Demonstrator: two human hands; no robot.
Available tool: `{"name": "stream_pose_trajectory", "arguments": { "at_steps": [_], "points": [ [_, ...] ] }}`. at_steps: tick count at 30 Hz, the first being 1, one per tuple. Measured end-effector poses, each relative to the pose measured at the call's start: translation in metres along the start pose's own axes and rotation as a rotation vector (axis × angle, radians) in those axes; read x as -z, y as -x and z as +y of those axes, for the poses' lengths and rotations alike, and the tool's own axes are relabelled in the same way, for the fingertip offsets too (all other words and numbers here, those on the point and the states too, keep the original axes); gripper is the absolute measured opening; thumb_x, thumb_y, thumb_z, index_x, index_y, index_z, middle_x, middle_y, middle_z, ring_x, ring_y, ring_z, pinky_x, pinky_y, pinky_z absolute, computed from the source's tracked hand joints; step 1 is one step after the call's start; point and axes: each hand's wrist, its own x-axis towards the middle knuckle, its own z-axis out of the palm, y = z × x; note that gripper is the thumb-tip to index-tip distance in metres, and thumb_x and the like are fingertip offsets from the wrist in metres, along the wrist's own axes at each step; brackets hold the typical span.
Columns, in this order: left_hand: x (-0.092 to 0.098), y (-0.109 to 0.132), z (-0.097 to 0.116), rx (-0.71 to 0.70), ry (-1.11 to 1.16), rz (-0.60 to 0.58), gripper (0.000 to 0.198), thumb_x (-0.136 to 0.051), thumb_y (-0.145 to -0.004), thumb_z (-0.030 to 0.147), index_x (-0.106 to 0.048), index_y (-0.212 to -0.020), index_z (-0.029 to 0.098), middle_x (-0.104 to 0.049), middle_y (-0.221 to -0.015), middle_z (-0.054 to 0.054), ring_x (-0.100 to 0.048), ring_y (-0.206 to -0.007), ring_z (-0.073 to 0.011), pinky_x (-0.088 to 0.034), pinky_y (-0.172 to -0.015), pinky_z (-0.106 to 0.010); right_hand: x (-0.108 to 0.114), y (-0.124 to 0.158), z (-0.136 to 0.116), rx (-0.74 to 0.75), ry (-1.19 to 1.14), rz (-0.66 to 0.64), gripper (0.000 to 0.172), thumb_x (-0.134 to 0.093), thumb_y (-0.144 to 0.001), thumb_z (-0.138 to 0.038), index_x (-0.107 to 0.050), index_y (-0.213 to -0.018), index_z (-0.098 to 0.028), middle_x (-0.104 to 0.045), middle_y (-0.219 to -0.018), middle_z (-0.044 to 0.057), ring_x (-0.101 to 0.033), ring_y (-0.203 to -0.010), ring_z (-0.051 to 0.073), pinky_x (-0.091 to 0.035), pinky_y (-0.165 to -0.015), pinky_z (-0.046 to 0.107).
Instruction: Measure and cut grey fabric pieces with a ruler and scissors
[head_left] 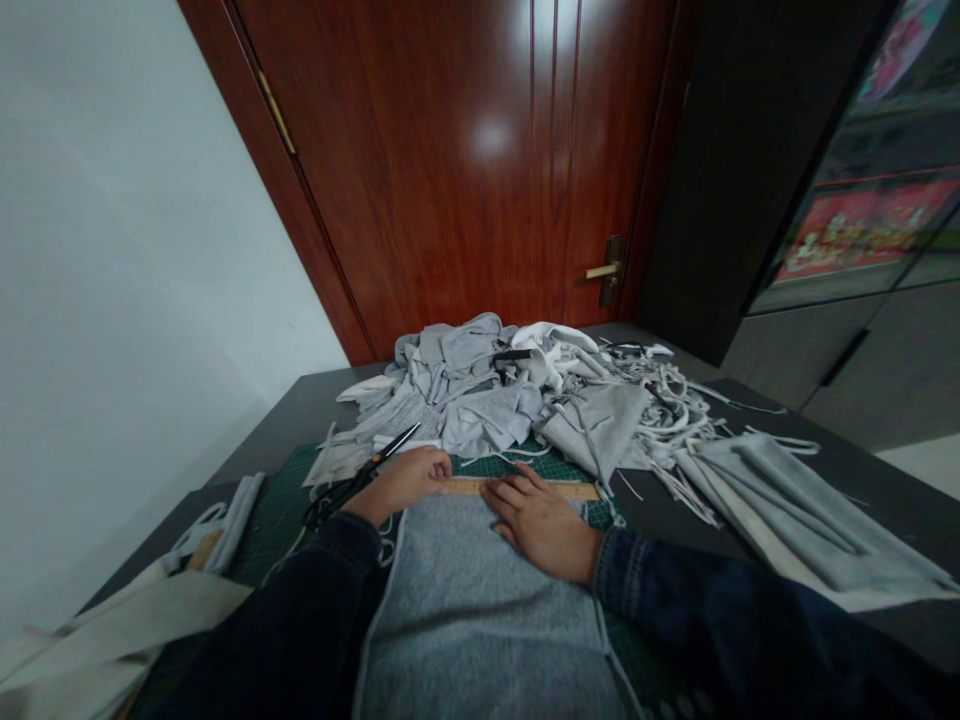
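Observation:
A wooden ruler [525, 488] lies crosswise on the top edge of a grey fleece panel [480, 610], which is spread over a green cutting mat [551, 470]. My right hand [541, 524] lies flat with parted fingers across the ruler and the fleece. My left hand [405, 482] rests at the ruler's left end, fingers together, and any grip there is hard to make out. Black-handled scissors [352, 483] lie just beyond my left wrist, their blades pointing up and right.
Heaped grey and white fabric offcuts [465, 385] and white trim strips [671, 410] cover the dark table [300, 415] behind the mat. Grey fabric [806, 515] lies at the right, pale sheets [127, 630] at the lower left. A wall and a wooden door stand beyond.

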Motion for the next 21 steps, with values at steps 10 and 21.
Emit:
{"name": "stream_pose_trajectory", "arguments": {
  "at_steps": [10,21],
  "points": [
    [-0.025,0.075,0.081,-0.527,0.211,-0.272,0.021,-0.073,-0.093,0.043,-0.078,-0.111,0.031,-0.077,-0.115,-0.001,-0.064,-0.116,-0.0226,-0.043,-0.109,-0.035,-0.005,-0.001,0.008,0.017,-0.059,0.009,0.052,-0.059,-0.104,-0.035,-0.049,-0.153,-0.02,-0.061,-0.148,0.01,-0.053,-0.135,0.026,-0.026,-0.129,0.052],
    [-0.063,0.083,0.112,-0.581,0.018,-0.188,0.046,-0.067,-0.099,0.04,-0.062,-0.144,0.042,-0.059,-0.154,0.003,-0.045,-0.146,-0.0267,-0.035,-0.122,-0.045,0.008,-0.009,0.02,0.135,-0.068,-0.077,0.052,-0.055,-0.106,-0.033,-0.047,-0.155,-0.017,-0.06,-0.149,0.01,-0.052,-0.137,0.026,-0.021,-0.13,0.053]
  ]
}}
